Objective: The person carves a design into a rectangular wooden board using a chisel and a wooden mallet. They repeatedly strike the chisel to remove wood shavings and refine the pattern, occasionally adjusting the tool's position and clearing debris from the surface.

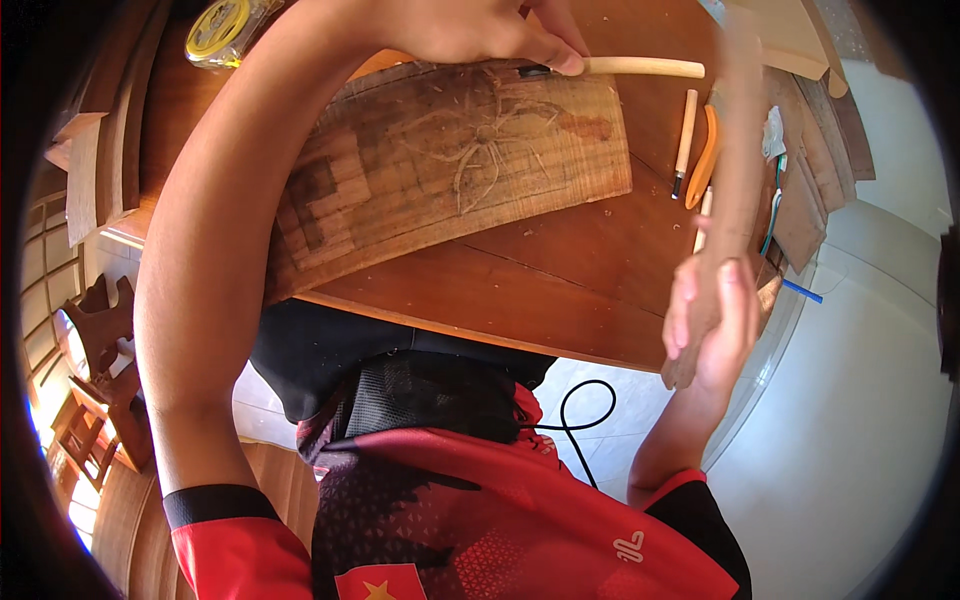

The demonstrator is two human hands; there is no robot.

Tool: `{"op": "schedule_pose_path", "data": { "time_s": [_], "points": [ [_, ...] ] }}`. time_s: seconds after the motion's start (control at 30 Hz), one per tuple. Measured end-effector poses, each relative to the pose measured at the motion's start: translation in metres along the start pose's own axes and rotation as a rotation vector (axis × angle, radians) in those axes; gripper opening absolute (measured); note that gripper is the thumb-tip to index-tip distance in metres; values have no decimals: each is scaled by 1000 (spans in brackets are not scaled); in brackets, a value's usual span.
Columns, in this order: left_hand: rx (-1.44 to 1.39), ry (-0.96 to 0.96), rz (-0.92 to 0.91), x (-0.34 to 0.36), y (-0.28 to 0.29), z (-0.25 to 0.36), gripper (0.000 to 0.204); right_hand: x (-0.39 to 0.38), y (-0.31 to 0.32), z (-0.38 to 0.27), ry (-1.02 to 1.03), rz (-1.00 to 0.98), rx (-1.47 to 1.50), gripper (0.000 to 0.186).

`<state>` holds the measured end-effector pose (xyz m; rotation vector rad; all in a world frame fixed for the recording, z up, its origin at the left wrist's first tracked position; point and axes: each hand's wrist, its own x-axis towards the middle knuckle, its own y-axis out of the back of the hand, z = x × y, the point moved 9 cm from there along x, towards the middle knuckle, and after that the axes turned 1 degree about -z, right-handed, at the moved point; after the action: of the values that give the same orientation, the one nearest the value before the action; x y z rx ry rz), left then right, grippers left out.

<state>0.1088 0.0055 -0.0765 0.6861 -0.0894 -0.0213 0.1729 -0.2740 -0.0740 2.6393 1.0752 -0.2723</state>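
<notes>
My left hand (470,32) is closed around a carving chisel, near its dark metal end. The chisel's pale wooden handle (645,67) points right, and its tip is at the far edge of a wooden board (350,205). Carved into the board is a flower-like pattern (485,140) of thin radiating lines. On the right, my right hand (712,320) grips the lower end of a long wooden stick (738,150). The stick stands roughly upright in view and is smeared by motion. It is apart from the chisel handle.
The board lies on a brown wooden table (520,290). Right of it are another chisel (686,140), an orange curved handle (704,160) and a partly hidden pale handle (703,222). Wood pieces (800,215) line the right edge. A yellow-topped clear container (220,32) stands far left.
</notes>
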Motion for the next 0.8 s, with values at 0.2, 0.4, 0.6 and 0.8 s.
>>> {"op": "schedule_pose_path", "data": {
  "time_s": [0.2, 0.4, 0.6, 0.8],
  "points": [
    [6, 3, 23, -6, 5, 6, 31, -2, -3, -1, -29, 1, 1, 54],
    [11, 70, 0, -12, 11, 15, 30, -6, 0, -1, -32, 43, 8, 52],
    [18, 183, -52, -7, 7, 8, 30, -3, -1, -3, -35, 22, -16, 52],
    [25, 127, -15, -9, 6, 7, 29, -5, -2, -1, -56, -15, -33, 53]
  ]
}}
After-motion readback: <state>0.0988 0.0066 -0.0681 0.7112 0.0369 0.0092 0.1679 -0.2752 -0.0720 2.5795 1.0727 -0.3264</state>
